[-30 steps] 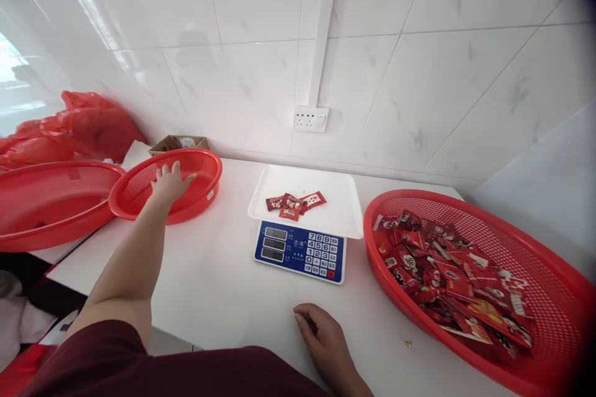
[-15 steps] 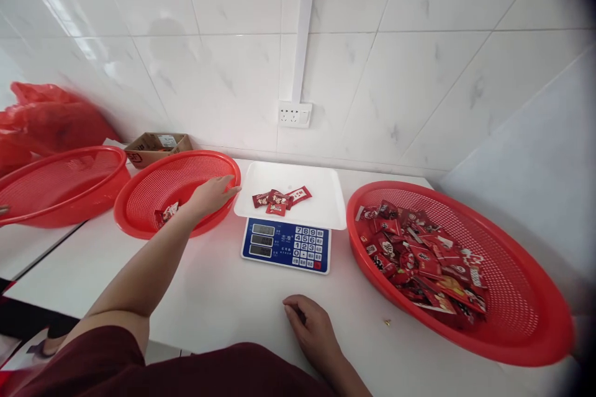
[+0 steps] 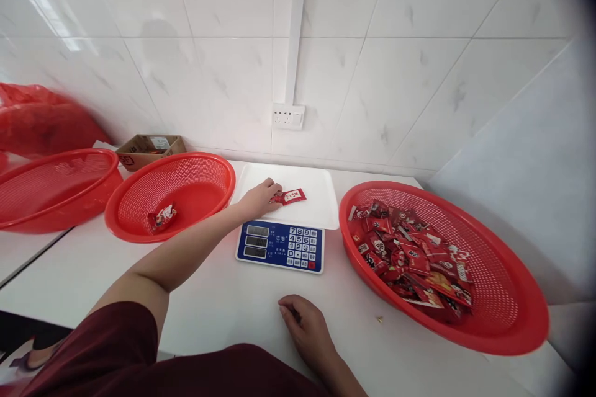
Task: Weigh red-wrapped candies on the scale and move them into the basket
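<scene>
- White table, near: the right hand rests loosely curled; whether it holds anything I cannot tell.
- Beyond, the digits on the scale are hard to read.
- Farther, the left hand has moved from the basket beside it to the red packets on the tray, where handling now centres; its fingers hide some, grip unclear.

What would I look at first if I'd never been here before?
Probably the big red basket on the right, with its heap of red packets. Next, maybe the blue-fronted scale in the middle, where the left hand partly covers a few packets on the white tray.
</scene>
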Demonstrator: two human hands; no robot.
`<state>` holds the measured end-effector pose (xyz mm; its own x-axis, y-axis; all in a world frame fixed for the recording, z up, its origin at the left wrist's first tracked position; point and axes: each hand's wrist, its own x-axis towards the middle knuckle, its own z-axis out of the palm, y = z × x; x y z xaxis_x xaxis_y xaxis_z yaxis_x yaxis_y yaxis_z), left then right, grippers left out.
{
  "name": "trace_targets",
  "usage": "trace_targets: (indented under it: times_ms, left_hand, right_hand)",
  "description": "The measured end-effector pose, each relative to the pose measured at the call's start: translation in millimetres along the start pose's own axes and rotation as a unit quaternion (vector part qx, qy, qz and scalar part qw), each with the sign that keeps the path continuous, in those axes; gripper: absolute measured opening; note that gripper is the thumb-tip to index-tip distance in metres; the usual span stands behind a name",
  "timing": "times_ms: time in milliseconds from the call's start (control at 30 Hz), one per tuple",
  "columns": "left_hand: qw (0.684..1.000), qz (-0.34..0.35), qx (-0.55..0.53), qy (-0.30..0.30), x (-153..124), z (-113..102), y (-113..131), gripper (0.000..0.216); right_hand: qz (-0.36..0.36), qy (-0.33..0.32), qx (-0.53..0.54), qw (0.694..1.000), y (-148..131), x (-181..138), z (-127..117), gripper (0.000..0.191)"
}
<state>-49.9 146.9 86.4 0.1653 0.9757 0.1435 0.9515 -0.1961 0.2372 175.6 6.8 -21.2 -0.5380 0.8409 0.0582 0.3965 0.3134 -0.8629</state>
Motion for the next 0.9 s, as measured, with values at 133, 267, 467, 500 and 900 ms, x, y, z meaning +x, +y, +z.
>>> trace_targets:
  times_ms: [133, 267, 467, 500, 900]
  left_hand:
    - [0.995, -0.055, 0.021, 0.077, -9.1, -26.2, -13.7, 0.028]
    - [0.967, -0.158, 0.085, 0.180, -32.4, -66.5, -46.1, 0.026]
    - [0.978, -0.113, 0.093, 0.151, -35.3, -61.1, -50.7, 0.035]
    - [0.985, -0.084, 0.079, 0.129, -29.4, -52.0, -41.0, 0.034]
    - [0.999, 0.037, 0.013, 0.009, 17.2, 4.4, 38.5, 0.023]
  right_hand:
    - [-0.002, -0.001, 0.001, 1.000, -0.6, -0.4, -0.3, 0.021]
    - [-0.010, -0.003, 0.006, 1.000, -0.3, -0.6, -0.6, 0.020]
    - [-0.001, -0.023, 0.010, 1.000, -0.6, 0.6, -1.4, 0.022]
    - [0.002, -0.025, 0.009, 1.000, -0.7, 0.6, -1.3, 0.022]
    - [0.008, -0.002, 0.009, 1.000, 1.6, -1.3, -0.4, 0.021]
